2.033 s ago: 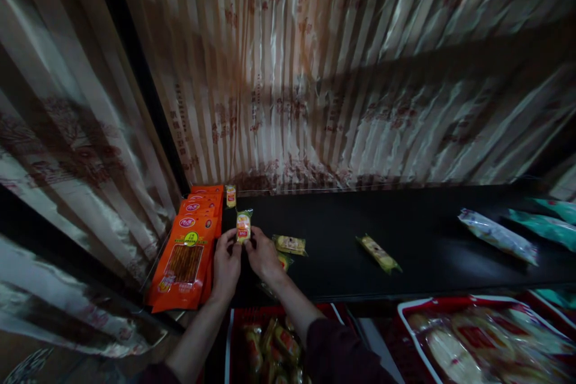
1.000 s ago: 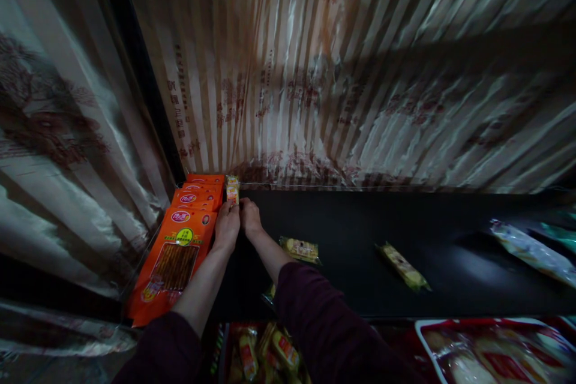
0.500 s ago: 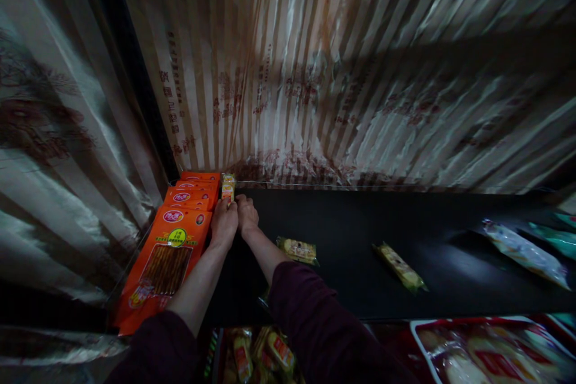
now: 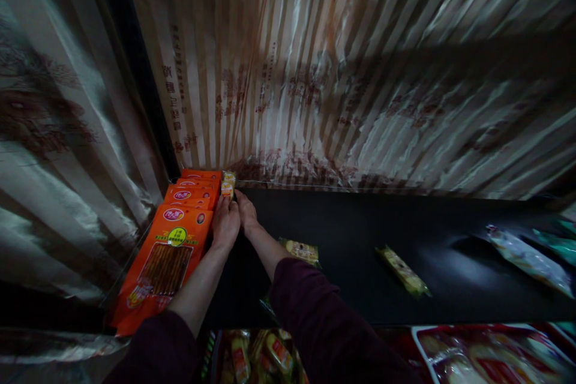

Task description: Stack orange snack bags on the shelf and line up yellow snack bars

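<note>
Small yellow packaged cakes point(image 4: 228, 188) stand at the back left of the black shelf point(image 4: 342, 222), against a row of orange snack bags point(image 4: 168, 252). My left hand point(image 4: 225, 223) is at the near end of the front cake packet, its thumb and fingers closed on it. My right hand point(image 4: 247, 212) lies along the packet's right side, fingers stretched forward and touching it. Part of the packet is hidden by my hands. Another wrapped cake point(image 4: 300, 250) lies beside my right forearm, and a further wrapped cake point(image 4: 404, 271) rests farther right.
Striped, wrinkled sheeting point(image 4: 288, 102) hangs behind the shelf, with a dark upright post point(image 4: 139, 66) at the left corner. Shiny bags point(image 4: 528, 258) lie at the right. Below the front edge are a box of wrapped cakes point(image 4: 265, 351) and a white-rimmed tray point(image 4: 423, 348).
My right fingers have straightened and moved slightly forward along the cake packet. More of the packet's front shows above my left hand. The view has shifted a little.
</note>
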Tool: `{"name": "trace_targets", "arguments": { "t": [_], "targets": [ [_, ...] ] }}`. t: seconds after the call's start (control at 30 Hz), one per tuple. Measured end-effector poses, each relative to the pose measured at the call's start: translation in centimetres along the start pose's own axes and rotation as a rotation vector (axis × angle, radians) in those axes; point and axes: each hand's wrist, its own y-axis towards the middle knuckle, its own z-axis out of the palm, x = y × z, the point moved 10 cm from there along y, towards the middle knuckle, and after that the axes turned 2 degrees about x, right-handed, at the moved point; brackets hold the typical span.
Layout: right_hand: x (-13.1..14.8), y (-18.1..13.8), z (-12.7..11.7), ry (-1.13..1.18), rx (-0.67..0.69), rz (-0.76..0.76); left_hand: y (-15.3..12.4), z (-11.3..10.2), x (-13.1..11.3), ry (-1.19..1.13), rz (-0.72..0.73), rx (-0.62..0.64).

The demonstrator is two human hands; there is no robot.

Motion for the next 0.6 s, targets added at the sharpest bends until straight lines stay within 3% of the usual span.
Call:
{"name": "trace_targets", "arguments": {
  "t": [0.33, 0.6],
  "targets": [
    [-0.1, -0.4, -0.1, -0.040, -0.026, 0.041, 0.7, 0.3, 0.7, -0.047, 0.013, 0.020],
    [-0.3, -1.7, -1.1, -0.088, -0.035, 0.042, -1.6, -0.5, -1.3, 0.068, 0.090, -0.011]
  ]
}}
